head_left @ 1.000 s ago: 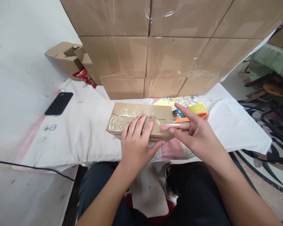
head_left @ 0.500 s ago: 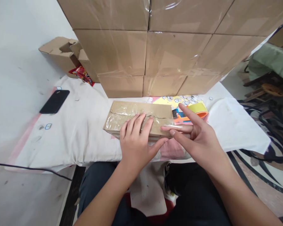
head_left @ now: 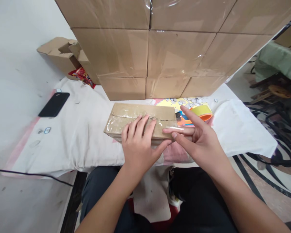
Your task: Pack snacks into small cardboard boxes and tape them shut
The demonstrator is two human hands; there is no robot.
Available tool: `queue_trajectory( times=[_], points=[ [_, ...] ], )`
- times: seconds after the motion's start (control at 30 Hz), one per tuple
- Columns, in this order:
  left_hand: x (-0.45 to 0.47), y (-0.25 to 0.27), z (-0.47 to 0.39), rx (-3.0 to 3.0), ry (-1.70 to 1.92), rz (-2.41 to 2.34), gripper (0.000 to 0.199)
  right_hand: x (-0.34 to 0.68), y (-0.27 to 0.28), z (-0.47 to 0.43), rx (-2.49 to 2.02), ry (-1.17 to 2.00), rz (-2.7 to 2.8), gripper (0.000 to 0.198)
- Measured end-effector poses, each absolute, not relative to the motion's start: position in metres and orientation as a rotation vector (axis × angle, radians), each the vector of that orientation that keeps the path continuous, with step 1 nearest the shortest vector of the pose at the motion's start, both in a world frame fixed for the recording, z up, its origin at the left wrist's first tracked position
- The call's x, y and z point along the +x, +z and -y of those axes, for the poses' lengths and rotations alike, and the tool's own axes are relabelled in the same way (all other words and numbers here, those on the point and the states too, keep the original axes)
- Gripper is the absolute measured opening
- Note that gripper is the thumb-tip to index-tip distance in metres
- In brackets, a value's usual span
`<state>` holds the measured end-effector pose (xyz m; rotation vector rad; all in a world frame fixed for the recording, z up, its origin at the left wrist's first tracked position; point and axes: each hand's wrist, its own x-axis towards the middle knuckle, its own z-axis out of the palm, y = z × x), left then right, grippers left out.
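A long cardboard box point(head_left: 129, 109) with shiny clear tape on its top lies before me, a jagged flap seam running along it. My left hand point(head_left: 138, 142) rests over its near part, fingers on the top and thumb along the front edge, gripping it. At the box's right end is my right hand point(head_left: 196, 132), open: the forefinger points up and away, another finger lies stretched on the taped top, and the thumb touches near the front edge. Just beyond that hand sits an orange and yellow-green tape dispenser point(head_left: 203, 113), partly hidden by the fingers.
Stacked, taped cartons point(head_left: 123, 51) rise behind the box. To the left are a black phone point(head_left: 54, 104), a red snack packet point(head_left: 82, 76) and an opened carton point(head_left: 60, 56) by the wall. A white cloth point(head_left: 87, 136) covers the table; a black cable point(head_left: 34, 174) runs at lower left.
The whole view has shifted slightly, so things appear a little further left. Both hands keep nearly the same places on the box.
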<state>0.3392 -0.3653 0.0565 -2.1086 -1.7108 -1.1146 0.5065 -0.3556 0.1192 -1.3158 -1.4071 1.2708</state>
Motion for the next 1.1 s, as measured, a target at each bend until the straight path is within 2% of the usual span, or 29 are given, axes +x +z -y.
queue_trajectory(
  times=[1.1],
  points=[
    [0.3433,0.0548,0.3640,-2.061,-1.148,1.699,0.056,0.5104,0.1197,0.3472,-1.257,1.291,1.436,0.096]
  ],
)
